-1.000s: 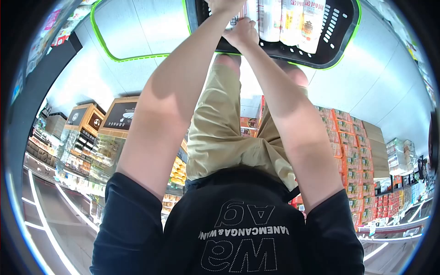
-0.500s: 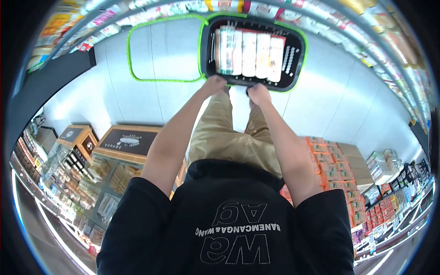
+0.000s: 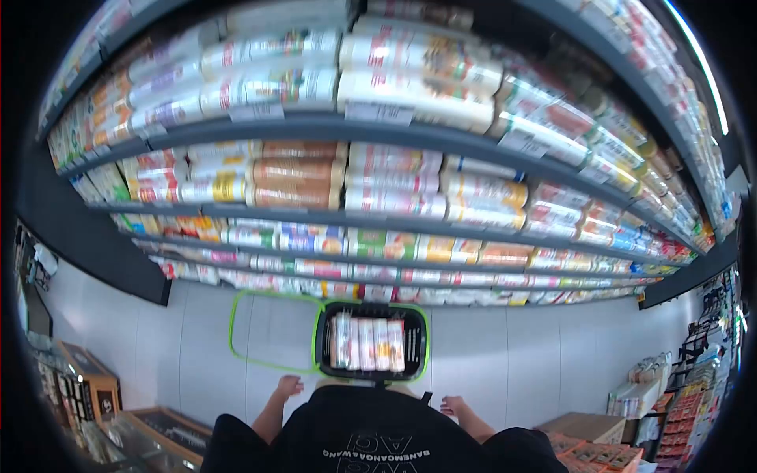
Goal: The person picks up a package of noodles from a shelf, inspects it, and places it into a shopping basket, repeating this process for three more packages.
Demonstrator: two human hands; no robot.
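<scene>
The left hand (image 3: pixel 290 386) and right hand (image 3: pixel 451 405) have drawn back from the green-rimmed black basket (image 3: pixel 418 331) to either side of the person's torso (image 3: pixel 378 418), both released and loosely curled, while the packages (image 3: pixel 367 344) lie side by side in the basket, on the floor (image 3: pixel 473 355) before stocked shelves (image 3: pixel 300 128).

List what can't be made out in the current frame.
Head view:
Packs in the basket: printing too small, blurred.
Left hand, right hand: exact pose too small, blurred.
Feet: hidden by shirt and basket.
Orange cartons, lower right: cut off by bottom edge.
</scene>
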